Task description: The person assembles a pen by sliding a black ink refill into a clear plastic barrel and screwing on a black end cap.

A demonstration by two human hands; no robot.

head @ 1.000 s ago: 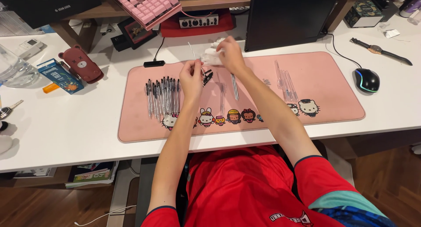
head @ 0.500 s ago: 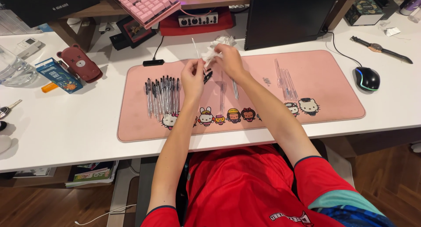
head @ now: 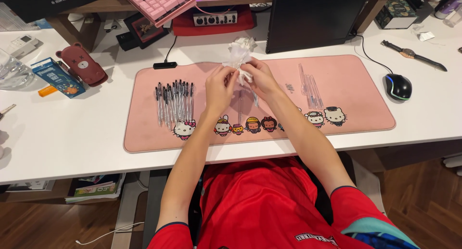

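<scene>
Both of my hands meet above the middle of a pink desk mat (head: 144, 133) with cartoon figures along its front edge. My left hand (head: 220, 85) and my right hand (head: 257, 76) pinch a crumpled white tissue (head: 239, 54) between them. A thin clear pen part seems to sit in the tissue, but my fingers hide it. A row of several assembled pens (head: 174, 101) lies on the mat to the left of my hands. Clear pen barrels (head: 309, 85) lie to the right. One clear tube (head: 239, 104) rests on the mat under my hands.
A black mouse (head: 398, 86) and a wristwatch (head: 414, 55) lie right of the mat. A dark monitor (head: 313, 18) stands behind it. A pink keyboard (head: 159, 3), a brown bear-shaped case (head: 82, 63) and a blue carton (head: 57, 76) are at the back left.
My hands have drawn closer together around the tissue, and the dark pen piece seen near my left hand is now out of sight.
</scene>
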